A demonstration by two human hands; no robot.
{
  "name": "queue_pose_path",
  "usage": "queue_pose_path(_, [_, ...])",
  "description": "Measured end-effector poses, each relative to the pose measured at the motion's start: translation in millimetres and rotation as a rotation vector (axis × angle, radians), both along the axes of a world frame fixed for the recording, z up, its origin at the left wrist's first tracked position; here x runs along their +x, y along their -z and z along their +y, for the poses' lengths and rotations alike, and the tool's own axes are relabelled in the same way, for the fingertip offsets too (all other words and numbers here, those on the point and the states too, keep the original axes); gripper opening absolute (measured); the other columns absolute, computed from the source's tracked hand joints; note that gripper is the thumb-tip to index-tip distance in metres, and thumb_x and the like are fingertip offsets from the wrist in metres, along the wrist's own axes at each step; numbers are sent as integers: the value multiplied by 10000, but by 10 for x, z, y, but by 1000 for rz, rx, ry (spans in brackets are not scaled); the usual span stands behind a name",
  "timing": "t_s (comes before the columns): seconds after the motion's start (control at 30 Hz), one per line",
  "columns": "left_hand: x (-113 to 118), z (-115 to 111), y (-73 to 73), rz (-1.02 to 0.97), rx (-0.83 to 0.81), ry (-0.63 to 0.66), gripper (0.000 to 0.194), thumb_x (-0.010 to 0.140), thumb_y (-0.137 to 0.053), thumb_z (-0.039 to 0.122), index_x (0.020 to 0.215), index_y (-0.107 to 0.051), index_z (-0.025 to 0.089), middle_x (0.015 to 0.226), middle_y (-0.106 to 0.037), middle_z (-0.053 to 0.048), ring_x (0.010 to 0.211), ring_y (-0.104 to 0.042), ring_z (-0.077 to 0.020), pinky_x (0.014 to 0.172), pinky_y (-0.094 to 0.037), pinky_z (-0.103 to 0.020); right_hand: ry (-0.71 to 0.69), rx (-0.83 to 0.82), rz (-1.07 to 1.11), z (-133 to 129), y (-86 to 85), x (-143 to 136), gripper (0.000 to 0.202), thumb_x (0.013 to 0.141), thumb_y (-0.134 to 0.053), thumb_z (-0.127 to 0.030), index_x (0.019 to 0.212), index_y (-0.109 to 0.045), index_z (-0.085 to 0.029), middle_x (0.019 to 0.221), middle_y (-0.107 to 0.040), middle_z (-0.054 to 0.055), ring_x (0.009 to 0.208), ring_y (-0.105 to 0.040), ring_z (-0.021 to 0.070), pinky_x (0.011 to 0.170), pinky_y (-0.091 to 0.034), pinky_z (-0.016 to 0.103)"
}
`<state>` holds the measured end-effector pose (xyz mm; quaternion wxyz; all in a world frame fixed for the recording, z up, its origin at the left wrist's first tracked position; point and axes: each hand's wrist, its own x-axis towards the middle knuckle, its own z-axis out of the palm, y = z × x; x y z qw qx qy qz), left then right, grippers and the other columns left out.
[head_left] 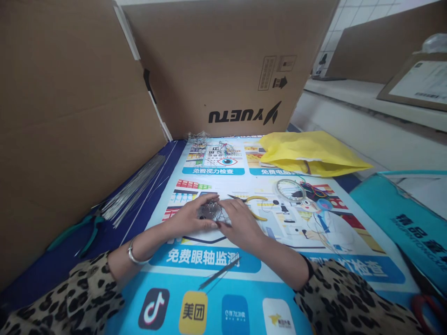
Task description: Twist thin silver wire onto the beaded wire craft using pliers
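Observation:
Between my two hands, above the printed mat, is a small tangled piece of bent silver wire. My left hand curls around its left side, thumb along the near edge. From the right, my right hand closes on the same wire piece, fingers meeting those of the left. Part of the wire is hidden by the fingers. Just beyond my right hand lie pliers with yellow handles. A few thin dark rods lie on the mat in front of my wrists.
At left are a bundle of straight wires and teal-handled pliers. Wire scraps lie at the back, by the cardboard wall. To the right are a clear ring, coloured cords, a yellow bag and a teal pouch.

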<state>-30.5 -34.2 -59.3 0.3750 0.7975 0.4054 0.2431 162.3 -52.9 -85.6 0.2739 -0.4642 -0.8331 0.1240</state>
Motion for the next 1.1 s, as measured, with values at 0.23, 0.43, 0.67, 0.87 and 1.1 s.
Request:
queue_pose_path(0.23, [-1, 21, -14, -40, 20, 5, 705, 678, -702, 379, 1281, -393, 187, 1299, -467, -132, 1199, -433, -273, 1018, -339, -442, -14, 53, 51, -18, 1, 22, 484, 733, -538, -238, 1206, -478, -153, 1174, -541, 108, 1127, -432, 254, 982, -347, 441])
queue_pose_path(0.43, [-17, 25, -7, -58, 30, 6, 690, 689, -700, 370, 1280, -396, 183, 1298, -468, -133, 1192, -441, -259, 1017, -345, -430, -57, 73, 98, -26, -32, 43, 523, 709, -502, -221, 1224, -458, -141, 1192, -520, 117, 1136, -418, 254, 996, -330, 446])
queue_pose_path(0.67, [-70, 32, -28, -89, 43, 28, 673, 714, -692, 351, 1300, -385, 232, 1323, -456, -96, 1219, -417, -246, 1024, -346, -410, -55, 86, 290, -40, -90, 66, 400, 793, -456, -246, 1183, -480, -156, 1154, -544, 113, 1101, -456, 237, 951, -380, 429])
queue_pose_path(0.87, [-179, 71, -236, -10, 174, 79, 601, 751, -655, 353, 1289, -408, 249, 1348, -420, -91, 1258, -355, -261, 1063, -285, -445, 17, 61, 439, -34, -115, 70, 286, 850, -410, -231, 1112, -520, -205, 1102, -572, 85, 1064, -503, 217, 921, -414, 405])
queue_pose_path(1.1, [-286, 140, -408, -36, 268, 72, 269, 796, -608, 321, 1036, -600, 199, 1115, -573, -86, 1086, -500, -213, 988, -372, -381, 81, 76, 441, -15, -105, 56, 232, 824, -429, -178, 1018, -553, -207, 1014, -594, 72, 999, -533, 198, 887, -439, 370])
